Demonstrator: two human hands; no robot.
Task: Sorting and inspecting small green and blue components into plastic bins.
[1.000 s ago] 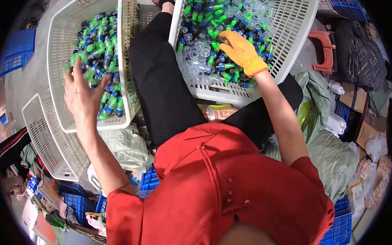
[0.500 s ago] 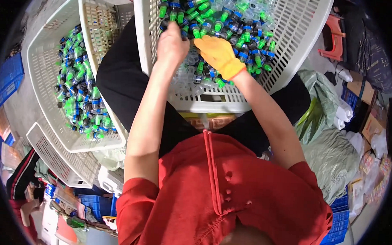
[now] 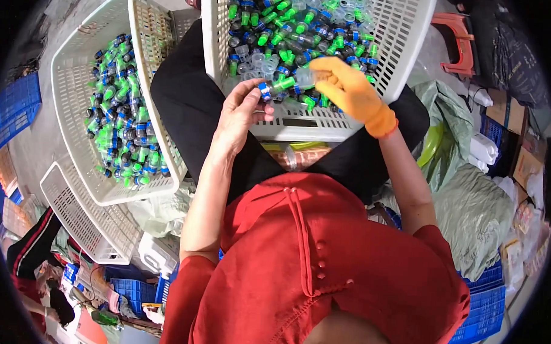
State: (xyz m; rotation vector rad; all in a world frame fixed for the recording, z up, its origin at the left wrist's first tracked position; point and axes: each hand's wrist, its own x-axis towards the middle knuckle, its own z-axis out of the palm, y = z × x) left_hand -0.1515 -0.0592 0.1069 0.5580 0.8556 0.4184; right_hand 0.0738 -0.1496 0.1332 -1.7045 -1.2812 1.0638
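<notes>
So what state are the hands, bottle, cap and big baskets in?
Green-tipped bottle: tilted, tip pointing right
Left hand: bare, gripping that bottle
Right hand: gloved, fingers bent
Clear cap: blurred, at that hand
Big left basket: part-filled, bottles jumbled
Big right basket: holding bottles, loose clear caps

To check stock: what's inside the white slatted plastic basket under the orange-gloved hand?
Small green-topped, blue-banded bottles and clear plastic cups. These and the gloved right hand hide anything beneath.

Small bottle, one: blue-banded, green-tipped; I am seeing it being held aslant near my view's 12 o'clock, tip pointing toward 2. Clear plastic cup, one: blurred; I am finding it just beyond that tip, contact unclear.
</notes>
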